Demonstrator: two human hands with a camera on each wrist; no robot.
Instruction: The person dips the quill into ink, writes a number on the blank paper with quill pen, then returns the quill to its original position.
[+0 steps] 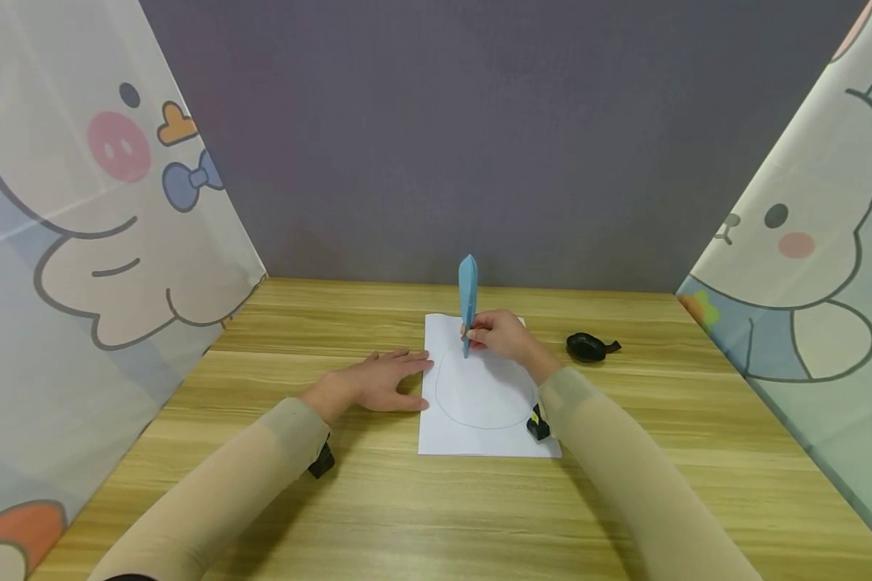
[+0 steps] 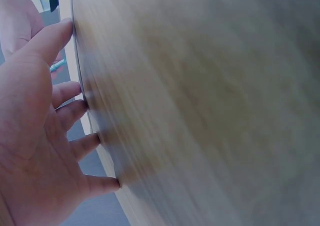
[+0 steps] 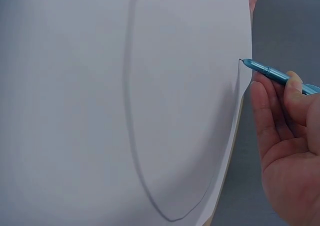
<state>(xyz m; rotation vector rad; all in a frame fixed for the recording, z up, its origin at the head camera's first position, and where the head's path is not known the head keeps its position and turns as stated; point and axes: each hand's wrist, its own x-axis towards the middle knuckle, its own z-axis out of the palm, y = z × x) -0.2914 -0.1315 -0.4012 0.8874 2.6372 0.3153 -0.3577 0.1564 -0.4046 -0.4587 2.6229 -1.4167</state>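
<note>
My right hand point(image 1: 505, 335) pinches a blue pen point(image 1: 468, 290) with a broad, feather-shaped top, held nearly upright over the upper part of a white sheet of paper point(image 1: 480, 442). In the right wrist view, the tip of the pen point(image 3: 260, 68) meets the end of a thin dark line point(image 3: 126, 85). That line makes a large rounded outline, wide at the bottom and narrower toward the pen. My left hand point(image 1: 387, 383) lies spread on the table, thumb and fingertips at the paper's left edge. Seen from the left wrist, the left hand point(image 2: 45, 131) has straight, parted fingers.
A small black object with a short tail point(image 1: 587, 347) lies on the wooden table point(image 1: 407, 516) right of the paper. A dark grey panel point(image 1: 436, 145) stands behind the table, with cartoon-printed cloths point(image 1: 80, 266) at both sides. Black wrist devices point(image 1: 322, 461) sit under the sleeves.
</note>
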